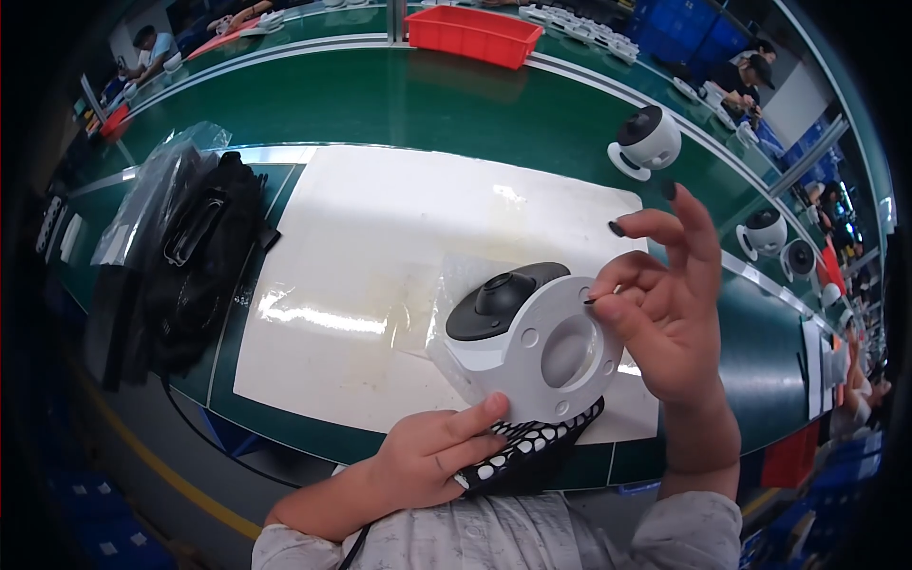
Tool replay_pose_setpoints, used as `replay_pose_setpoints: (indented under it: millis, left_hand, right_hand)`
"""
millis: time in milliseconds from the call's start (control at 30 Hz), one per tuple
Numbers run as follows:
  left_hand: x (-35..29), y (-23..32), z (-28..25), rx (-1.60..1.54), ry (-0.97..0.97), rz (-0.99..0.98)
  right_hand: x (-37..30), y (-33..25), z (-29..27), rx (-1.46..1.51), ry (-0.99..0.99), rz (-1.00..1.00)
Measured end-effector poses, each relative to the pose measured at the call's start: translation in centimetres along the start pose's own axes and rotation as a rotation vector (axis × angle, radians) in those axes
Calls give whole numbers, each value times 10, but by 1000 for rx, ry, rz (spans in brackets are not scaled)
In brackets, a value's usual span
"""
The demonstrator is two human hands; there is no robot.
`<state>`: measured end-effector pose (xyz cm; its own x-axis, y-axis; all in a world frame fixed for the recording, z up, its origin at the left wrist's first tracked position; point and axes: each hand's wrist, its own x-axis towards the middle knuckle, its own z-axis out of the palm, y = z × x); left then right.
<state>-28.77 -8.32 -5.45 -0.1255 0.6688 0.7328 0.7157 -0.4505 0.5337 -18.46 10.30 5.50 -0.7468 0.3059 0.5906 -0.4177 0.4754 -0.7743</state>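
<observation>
CAUTION: SLIP RISK AT THE RING BASE

The white plastic device with a black oval face (518, 318) is tilted over the lower right of the white rectangular sheet (370, 247), its flat white ring base (525, 377) exposed. A weak rim hold could drop the device onto the sheet; the loose, clear plastic film (437, 318) beside it, over the same sheet, could snag and cause a slip.

Left hand (427, 451): index finger extended to the lower rim, thumb hidden; it appears to grasp the device. Right hand (665, 318): thumb and index finger nearly meet at the upper rim, remaining fingers raised and spread. Whether they pinch the rim or a small part cannot be determined.
</observation>
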Motion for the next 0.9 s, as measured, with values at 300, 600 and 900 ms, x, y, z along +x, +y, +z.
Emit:
replay_pose_setpoints:
  millis: [300,600,900]
  left_hand:
    - [0,-2,-6,-31,-29,-2]
    - [2,-1,0,-2,23,4]
    - [4,0,-6,49,1,-34]
  right_hand:
    - [0,-1,6,-196,-21,-23]
    - [-4,-13,1,-823,-249,-412]
    - [-12,-2,18,-664,-79,-261]
